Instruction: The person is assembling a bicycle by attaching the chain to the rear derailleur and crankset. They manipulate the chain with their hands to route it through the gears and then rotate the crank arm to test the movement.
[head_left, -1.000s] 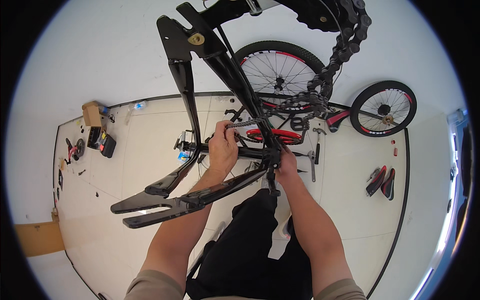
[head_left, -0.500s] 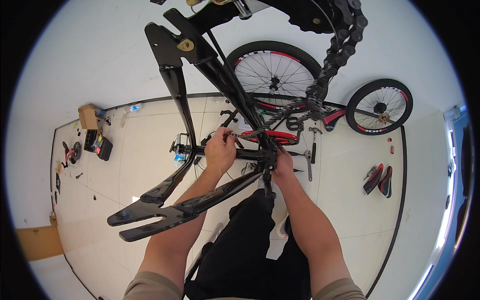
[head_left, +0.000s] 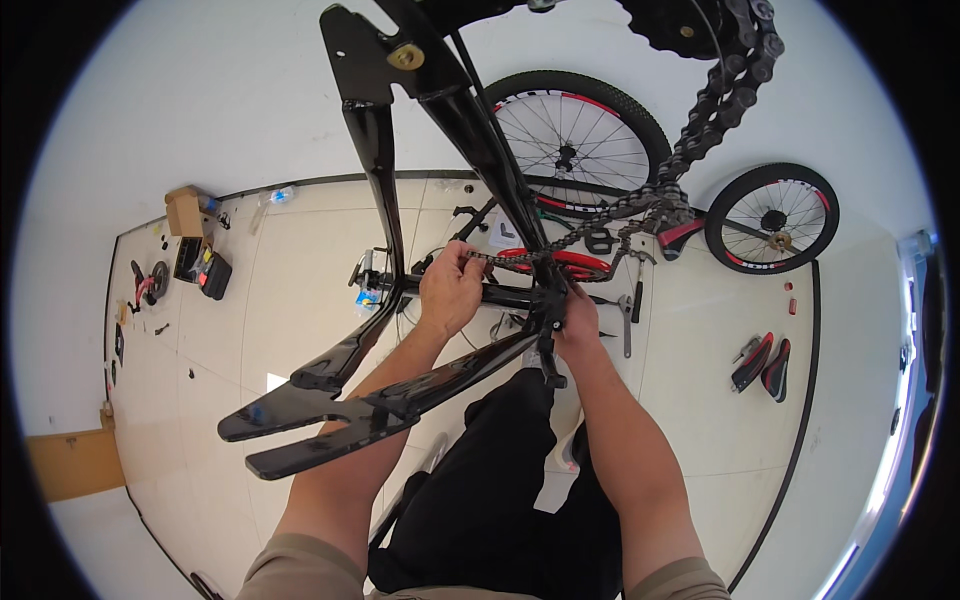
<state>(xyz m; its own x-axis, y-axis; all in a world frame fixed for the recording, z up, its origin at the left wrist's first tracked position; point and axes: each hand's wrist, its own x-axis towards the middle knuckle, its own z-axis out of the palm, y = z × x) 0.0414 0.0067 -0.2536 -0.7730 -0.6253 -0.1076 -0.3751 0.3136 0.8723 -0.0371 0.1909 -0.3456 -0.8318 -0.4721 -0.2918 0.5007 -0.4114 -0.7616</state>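
A black bicycle frame (head_left: pixel 372 150) stands close in front of me, its slotted dropouts rising toward my view. My left hand (head_left: pixel 450 288) reaches past the near stay and pinches the bicycle chain (head_left: pixel 740 95) between thumb and fingers, beside the red chainring (head_left: pixel 582 268). From there the chain runs right and up to the black toothed wheel (head_left: pixel 680 30) at the top. My right hand (head_left: pixel 578 325) is low behind the frame's lower joint, near the chainring. Its fingertips are hidden by the frame, so what they touch cannot be seen.
Two wheels, a large one (head_left: pixel 566 157) and a smaller-looking one (head_left: pixel 773 220), lean against the far wall. A hammer (head_left: pixel 639 290) and a wrench (head_left: pixel 627 325) lie right of my hands. Farther right are two black-and-red saddle-shaped pieces (head_left: pixel 775 370). An open toolbox (head_left: pixel 213 275) sits left.
The frame, chain and both hands appear a little farther right in view, and the upper frame slightly higher. My left hand keeps its pinch on the chain; the right hand stays behind the frame.
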